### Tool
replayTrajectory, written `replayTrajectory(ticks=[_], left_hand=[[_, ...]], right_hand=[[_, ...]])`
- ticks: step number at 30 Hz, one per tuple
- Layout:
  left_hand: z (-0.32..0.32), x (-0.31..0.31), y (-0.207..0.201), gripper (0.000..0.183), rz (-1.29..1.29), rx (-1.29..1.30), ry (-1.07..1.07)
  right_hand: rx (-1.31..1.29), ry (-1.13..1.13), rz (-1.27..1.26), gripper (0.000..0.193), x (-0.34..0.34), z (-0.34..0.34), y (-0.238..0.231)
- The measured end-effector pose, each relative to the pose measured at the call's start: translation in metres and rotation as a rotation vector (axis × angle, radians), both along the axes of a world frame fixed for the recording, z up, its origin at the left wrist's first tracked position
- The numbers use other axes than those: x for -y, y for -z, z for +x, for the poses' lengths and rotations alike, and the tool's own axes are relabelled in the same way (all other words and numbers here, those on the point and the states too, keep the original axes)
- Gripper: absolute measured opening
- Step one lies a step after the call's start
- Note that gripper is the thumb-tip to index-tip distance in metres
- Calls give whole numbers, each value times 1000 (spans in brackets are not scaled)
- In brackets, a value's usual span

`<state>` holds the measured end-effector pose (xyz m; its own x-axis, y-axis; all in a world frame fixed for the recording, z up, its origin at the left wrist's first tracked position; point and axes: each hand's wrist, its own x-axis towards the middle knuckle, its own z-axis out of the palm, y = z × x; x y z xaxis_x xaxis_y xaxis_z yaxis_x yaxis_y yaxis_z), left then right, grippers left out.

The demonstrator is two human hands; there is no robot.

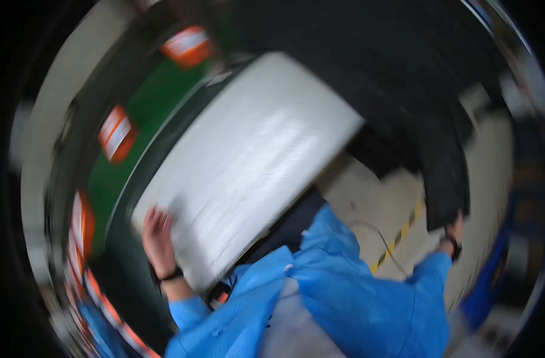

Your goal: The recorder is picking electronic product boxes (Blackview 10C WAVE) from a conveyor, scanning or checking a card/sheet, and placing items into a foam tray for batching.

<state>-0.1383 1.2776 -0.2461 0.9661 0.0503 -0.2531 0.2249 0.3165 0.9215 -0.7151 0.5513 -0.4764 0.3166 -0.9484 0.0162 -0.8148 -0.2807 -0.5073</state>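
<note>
A large white rectangular slab [254,155], its top shiny and slightly wrinkled, lies at a slant in front of me. My left hand [158,238] is at its near left end, with the fingers stretched out and nothing seen in them. Whether the fingertips touch the slab is blurred. Out to the right, my right hand [456,231] is closed at the lower end of a black cloth [442,173]. The cloth hangs from a wide dark spread beyond the slab's right end. Some fingers of the right hand are hidden by blur.
Orange containers with white labels stand along the left, one [189,46] at the far end and another [117,134] closer, on a green surface [159,98]. A yellow-and-black floor stripe [404,230] and a thin cable [383,235] lie below on the right.
</note>
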Motion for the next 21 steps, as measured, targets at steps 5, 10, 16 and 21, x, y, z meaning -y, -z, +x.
replayTrajectory(ticks=[5, 10, 16, 21], left_hand=[[-38, 22, -36, 24, 11, 203, 43], [-141, -55, -105, 25, 534, 507, -626], [-306, -256, -91, 48, 783, 278, -1620], [-409, -315, 20, 58, 128, 219, -1412]], right_hand=[[46, -49, -475, 56, 29, 214, -84], [728, -440, -230, 31, -128, 370, -139], [745, -1393, 597, 25, -391, 474, -250], [444, -1901, 933, 31, -586, 602, -284]])
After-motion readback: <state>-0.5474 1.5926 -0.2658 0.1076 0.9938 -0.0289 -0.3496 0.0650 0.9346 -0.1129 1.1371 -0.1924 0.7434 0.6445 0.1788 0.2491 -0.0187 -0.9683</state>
